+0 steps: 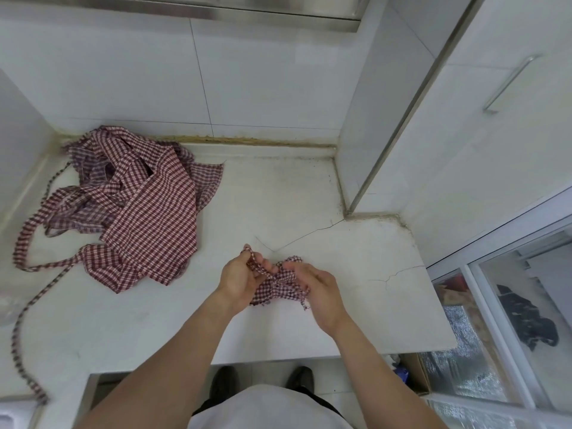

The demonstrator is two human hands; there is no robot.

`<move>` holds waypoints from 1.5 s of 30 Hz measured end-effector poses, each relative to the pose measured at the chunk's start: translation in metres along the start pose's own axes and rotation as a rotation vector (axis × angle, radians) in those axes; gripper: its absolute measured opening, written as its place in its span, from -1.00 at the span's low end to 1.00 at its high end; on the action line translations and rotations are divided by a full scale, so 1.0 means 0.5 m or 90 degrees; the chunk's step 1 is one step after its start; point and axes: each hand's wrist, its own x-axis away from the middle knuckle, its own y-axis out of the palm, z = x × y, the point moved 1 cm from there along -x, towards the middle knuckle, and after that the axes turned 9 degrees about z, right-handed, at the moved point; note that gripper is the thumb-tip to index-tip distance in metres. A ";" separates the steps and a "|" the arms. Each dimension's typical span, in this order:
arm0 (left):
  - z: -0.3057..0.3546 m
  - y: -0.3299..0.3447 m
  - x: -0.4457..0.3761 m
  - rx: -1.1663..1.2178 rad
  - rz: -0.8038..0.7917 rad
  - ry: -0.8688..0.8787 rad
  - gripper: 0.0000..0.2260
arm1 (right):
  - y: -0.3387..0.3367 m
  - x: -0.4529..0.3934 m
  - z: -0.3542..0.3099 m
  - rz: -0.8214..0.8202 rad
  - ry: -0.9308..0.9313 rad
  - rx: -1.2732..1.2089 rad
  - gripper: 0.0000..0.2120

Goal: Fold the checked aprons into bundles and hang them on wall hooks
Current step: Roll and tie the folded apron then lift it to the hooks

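Observation:
A small folded bundle of red-and-white checked apron point(278, 289) sits between my hands, just above the white counter point(356, 289). My left hand point(241, 278) pinches the bundle's thin strap, which loops over its fingers. My right hand point(315, 289) grips the bundle's right side, fingers curled on the cloth. A loose heap of checked aprons point(139, 205) lies crumpled at the back left of the counter. One long strap point(21, 320) trails from the heap down the counter's left side. No wall hooks are in view.
White tiled wall point(247, 82) stands behind the counter, a white cabinet door with a metal handle point(507, 85) on the right. A sliding glass window point(510, 320) runs along the lower right. The counter top is cracked near my hands. My shoes show below the counter edge.

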 end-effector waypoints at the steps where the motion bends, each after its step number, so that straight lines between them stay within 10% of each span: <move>1: -0.004 0.006 0.000 0.056 0.024 -0.024 -0.64 | 0.009 0.000 -0.008 -0.009 0.076 -0.160 -0.70; 5: 0.015 -0.002 0.002 0.072 0.148 -0.034 -0.64 | -0.005 -0.002 0.003 0.060 0.234 -0.519 -0.59; 17: 0.041 0.006 0.022 0.080 0.199 -0.046 -0.69 | -0.019 0.043 -0.041 -0.003 0.136 -0.224 -0.49; 23: 0.086 0.041 0.019 -0.087 0.008 0.001 -0.66 | -0.065 0.037 -0.072 0.006 0.074 -0.179 -0.54; 30: 0.157 0.156 0.062 -0.438 -0.101 0.303 -0.89 | -0.191 0.014 -0.063 0.099 0.130 -0.246 -0.63; 35: 0.184 0.282 0.096 -0.591 -0.169 0.349 -0.82 | -0.259 0.019 -0.058 0.254 0.120 -0.007 -0.69; 40: 0.206 0.424 0.159 -0.634 -0.251 0.406 -0.87 | -0.320 0.028 -0.208 0.340 -0.119 0.375 -0.98; 45: 0.213 0.589 0.262 -0.686 -0.329 0.511 -0.85 | -0.309 0.065 -0.451 0.248 -0.297 0.197 -0.69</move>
